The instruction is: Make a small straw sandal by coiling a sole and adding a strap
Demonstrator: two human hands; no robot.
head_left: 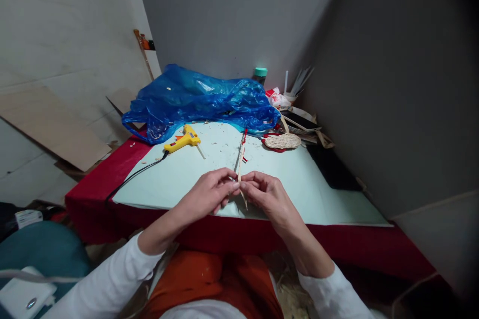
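Both hands meet over the near part of the pale sheet, pinching a thin straw-coloured strip (pixel 241 157) between thumbs and fingertips. My left hand (pixel 213 190) grips it from one side and my right hand (pixel 267 192) from the other, fingertips almost touching. One end of the strip runs away toward the back of the table, and a short end hangs below the fingers. Past its far end lie small red scraps (pixel 245 152). Ahead and to the left rests a yellow hot glue gun (pixel 183 140) on its side, a glue stick poking out. An oval woven straw piece (pixel 282 141) lies to the right.
A crumpled blue plastic bag (pixel 202 94) spreads across the back. Behind it stands a jar with a green lid (pixel 260 74). A black flat object (pixel 331 167) lies at the right edge. The glue gun's black cord (pixel 136 173) trails over the left edge; walls bound the table.
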